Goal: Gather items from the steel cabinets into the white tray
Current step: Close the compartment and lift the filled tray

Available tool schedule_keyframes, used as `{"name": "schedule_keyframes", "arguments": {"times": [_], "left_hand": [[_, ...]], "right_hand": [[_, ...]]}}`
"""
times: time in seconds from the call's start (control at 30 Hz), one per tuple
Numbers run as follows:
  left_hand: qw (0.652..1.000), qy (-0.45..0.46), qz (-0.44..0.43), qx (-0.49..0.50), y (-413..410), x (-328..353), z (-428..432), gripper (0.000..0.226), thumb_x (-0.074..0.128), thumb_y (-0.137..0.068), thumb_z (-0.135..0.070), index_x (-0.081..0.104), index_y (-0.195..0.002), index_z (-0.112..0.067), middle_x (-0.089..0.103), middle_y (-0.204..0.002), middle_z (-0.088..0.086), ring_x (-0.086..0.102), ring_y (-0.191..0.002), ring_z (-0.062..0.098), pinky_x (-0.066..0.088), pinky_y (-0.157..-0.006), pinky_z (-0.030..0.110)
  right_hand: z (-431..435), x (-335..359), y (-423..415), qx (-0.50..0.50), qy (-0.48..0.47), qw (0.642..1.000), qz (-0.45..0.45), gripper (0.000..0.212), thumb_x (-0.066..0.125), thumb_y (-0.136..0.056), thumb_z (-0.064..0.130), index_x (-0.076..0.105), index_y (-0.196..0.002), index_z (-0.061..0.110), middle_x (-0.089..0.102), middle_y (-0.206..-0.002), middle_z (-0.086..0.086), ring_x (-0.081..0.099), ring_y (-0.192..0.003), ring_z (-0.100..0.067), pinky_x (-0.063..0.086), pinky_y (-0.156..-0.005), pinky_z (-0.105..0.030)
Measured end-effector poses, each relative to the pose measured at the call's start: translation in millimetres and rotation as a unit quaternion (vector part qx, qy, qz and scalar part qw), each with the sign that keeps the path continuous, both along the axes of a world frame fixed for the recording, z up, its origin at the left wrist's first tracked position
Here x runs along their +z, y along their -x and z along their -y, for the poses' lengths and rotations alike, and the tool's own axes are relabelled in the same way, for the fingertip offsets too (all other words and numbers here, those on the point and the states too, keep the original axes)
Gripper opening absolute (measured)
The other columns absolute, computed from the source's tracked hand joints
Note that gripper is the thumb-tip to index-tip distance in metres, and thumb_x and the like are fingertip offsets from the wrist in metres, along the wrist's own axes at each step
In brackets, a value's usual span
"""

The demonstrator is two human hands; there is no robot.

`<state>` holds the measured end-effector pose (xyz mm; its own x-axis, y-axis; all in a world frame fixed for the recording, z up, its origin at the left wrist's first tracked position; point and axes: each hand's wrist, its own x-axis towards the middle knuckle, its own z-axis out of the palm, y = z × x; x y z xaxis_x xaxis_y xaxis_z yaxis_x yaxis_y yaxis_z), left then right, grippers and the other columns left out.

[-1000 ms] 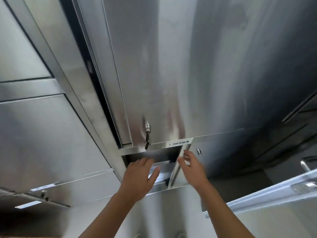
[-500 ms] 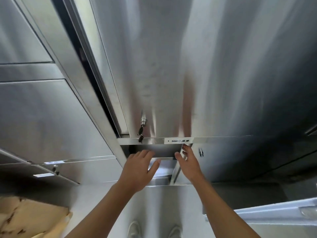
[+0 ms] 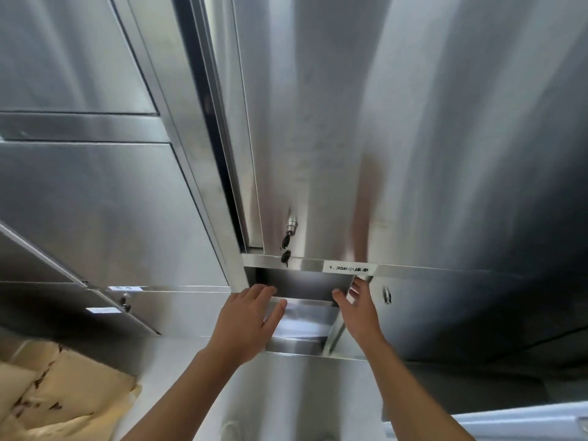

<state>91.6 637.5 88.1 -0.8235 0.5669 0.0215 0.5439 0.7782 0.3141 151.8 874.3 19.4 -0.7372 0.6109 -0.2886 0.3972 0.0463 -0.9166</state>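
Head view, I see my left hand (image 3: 245, 323) spread flat, holding nothing, at the open steel cabinet compartment (image 3: 302, 284), my right hand (image 3: 358, 308) open, fingers on its door edge (image 3: 342, 313), white label (image 3: 349, 268) above, white tray corner (image 3: 509, 423) lower right.

— What colour are the cabinets (image 3: 413, 138)?
— Brushed silver steel; white label (image 3: 349, 268) with black print below the black keys (image 3: 285, 253)
— And lower left of them?
— Cream cloth (image 3: 66, 396), dark-brown flecks
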Motion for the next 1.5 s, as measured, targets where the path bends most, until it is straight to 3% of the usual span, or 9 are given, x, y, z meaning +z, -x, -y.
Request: {"name": "schedule_keyframes", "arguments": {"times": [0.17,0.3,0.43,0.6,0.93,1.3,1.5], "left_hand": [[1.000,0.001,-0.003,-0.010,18,1,20,0.074,0.009,-0.092,-0.065,0.056,-0.133,-0.024,0.060,-0.131,-0.008,0.058,-0.115,0.015,0.043,-0.100,0.031],[0.999,0.009,-0.001,-0.034,35,0,40,0.074,0.008,-0.093,-0.066,0.054,-0.134,-0.026,0.059,-0.133,-0.009,0.056,-0.117,0.013,0.042,-0.101,0.030],[0.998,0.012,-0.001,-0.058,55,-1,61,0.060,0.019,-0.098,-0.060,0.054,-0.134,-0.027,0.059,-0.132,-0.010,0.056,-0.115,0.012,0.040,-0.101,0.028],[0.996,0.005,-0.007,-0.085,79,0,87,0.051,0.026,-0.101,-0.057,0.053,-0.133,-0.029,0.058,-0.133,-0.011,0.056,-0.115,0.011,0.039,-0.101,0.026],[0.990,-0.009,-0.022,-0.136,109,1,112,0.054,0.024,-0.100,-0.057,0.054,-0.133,-0.027,0.058,-0.132,-0.010,0.056,-0.116,0.012,0.041,-0.100,0.029],[0.990,-0.027,-0.017,-0.136,120,-5,119,0.062,0.015,-0.098,-0.062,0.055,-0.131,-0.028,0.060,-0.127,-0.011,0.058,-0.112,0.011,0.042,-0.098,0.028],[0.990,-0.037,-0.016,-0.134,124,-5,117,0.064,0.014,-0.096,-0.063,0.056,-0.129,-0.028,0.061,-0.126,-0.012,0.058,-0.109,0.009,0.040,-0.097,0.025]], "right_hand": [[16,1,7,-0.007,-0.010,1.000,0.000,0.064,0.068,-0.095,0.019,0.038,-0.151,0.023,0.054,-0.146,0.003,0.049,-0.135,-0.017,0.034,-0.107,-0.026],[33,1,15,-0.016,-0.004,1.000,0.009,0.059,0.067,-0.095,0.020,0.041,-0.147,0.026,0.058,-0.137,0.007,0.052,-0.132,-0.017,0.035,-0.102,-0.026],[55,1,28,-0.028,0.010,0.999,0.013,0.053,0.067,-0.096,0.019,0.044,-0.143,0.027,0.057,-0.128,0.011,0.052,-0.132,-0.018,0.036,-0.100,-0.027],[86,3,42,-0.057,0.026,0.998,0.017,0.060,0.066,-0.097,0.020,0.039,-0.150,0.023,0.056,-0.143,0.003,0.050,-0.135,-0.023,0.036,-0.104,-0.030],[128,4,62,-0.063,0.023,0.998,0.019,0.064,0.069,-0.094,0.025,0.038,-0.150,0.024,0.052,-0.136,0.008,0.048,-0.122,-0.014,0.035,-0.101,-0.028],[157,0,79,-0.041,0.015,0.999,0.025,0.070,0.072,-0.092,0.026,0.036,-0.152,0.025,0.049,-0.151,0.003,0.046,-0.139,-0.022,0.038,-0.111,-0.036],[167,-4,84,-0.033,0.012,0.999,0.025,0.068,0.071,-0.092,0.029,0.036,-0.151,0.027,0.048,-0.151,0.005,0.045,-0.141,-0.020,0.036,-0.109,-0.031]]}}
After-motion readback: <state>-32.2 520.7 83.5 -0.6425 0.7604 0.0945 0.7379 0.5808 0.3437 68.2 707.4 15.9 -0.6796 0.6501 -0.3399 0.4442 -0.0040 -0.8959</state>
